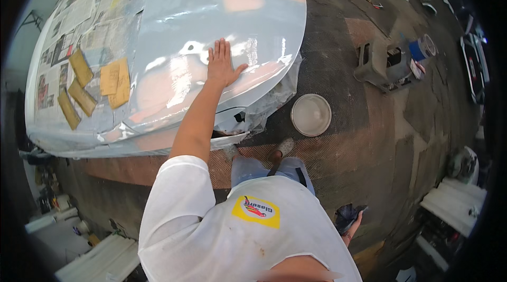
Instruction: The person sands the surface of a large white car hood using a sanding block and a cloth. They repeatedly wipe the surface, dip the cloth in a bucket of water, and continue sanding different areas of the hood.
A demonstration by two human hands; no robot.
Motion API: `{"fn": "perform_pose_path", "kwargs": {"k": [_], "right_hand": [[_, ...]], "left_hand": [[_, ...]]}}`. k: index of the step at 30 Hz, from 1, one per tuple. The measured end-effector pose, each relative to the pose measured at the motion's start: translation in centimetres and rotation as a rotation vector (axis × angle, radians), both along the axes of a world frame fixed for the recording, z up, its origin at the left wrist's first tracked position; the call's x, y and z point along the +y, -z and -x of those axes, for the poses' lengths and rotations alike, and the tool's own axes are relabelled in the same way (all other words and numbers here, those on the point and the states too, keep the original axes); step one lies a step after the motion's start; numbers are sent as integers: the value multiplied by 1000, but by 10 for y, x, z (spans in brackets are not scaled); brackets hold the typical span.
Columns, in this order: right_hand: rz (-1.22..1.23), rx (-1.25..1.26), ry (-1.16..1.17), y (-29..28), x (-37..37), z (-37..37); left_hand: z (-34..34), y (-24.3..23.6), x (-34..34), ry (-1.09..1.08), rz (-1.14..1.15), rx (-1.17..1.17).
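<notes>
My left hand (222,66) lies flat on a glossy, wet-looking car body panel (190,15), fingers stretched out and thumb apart. The panel is pale blue-grey, with pinkish patches around and beyond the hand. Low at my right side, away from the car, my right hand (356,227) is closed around a crumpled dark cloth (346,217). Part of that hand is hidden behind the cloth and my body.
Newspaper (100,31) covers the panel's left part, carrying several yellowish sanding pads (81,68) and tan sandpaper sheets (114,82). A bucket (311,115) of cloudy liquid stands by my feet. Farther right are a grey stool (381,63) and a blue can (422,48).
</notes>
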State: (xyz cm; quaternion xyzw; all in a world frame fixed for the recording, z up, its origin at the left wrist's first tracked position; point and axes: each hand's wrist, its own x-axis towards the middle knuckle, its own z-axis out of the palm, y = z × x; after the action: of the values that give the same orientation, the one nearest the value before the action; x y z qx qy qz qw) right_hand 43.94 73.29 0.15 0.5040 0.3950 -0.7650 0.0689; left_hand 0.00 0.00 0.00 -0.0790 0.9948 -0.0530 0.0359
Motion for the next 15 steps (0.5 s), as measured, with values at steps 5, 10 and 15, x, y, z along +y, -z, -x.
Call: {"fn": "perform_pose_path", "kwargs": {"k": [5, 10, 15], "right_hand": [[-82, -87, 46, -8, 21, 106], [-83, -66, -32, -2, 17, 154], [-7, -95, -139, 11, 2, 164]], "left_hand": [[-59, -8, 20, 49, -32, -6], [-100, -19, 36, 40, -31, -43], [-116, -16, 46, 42, -68, -2]]}}
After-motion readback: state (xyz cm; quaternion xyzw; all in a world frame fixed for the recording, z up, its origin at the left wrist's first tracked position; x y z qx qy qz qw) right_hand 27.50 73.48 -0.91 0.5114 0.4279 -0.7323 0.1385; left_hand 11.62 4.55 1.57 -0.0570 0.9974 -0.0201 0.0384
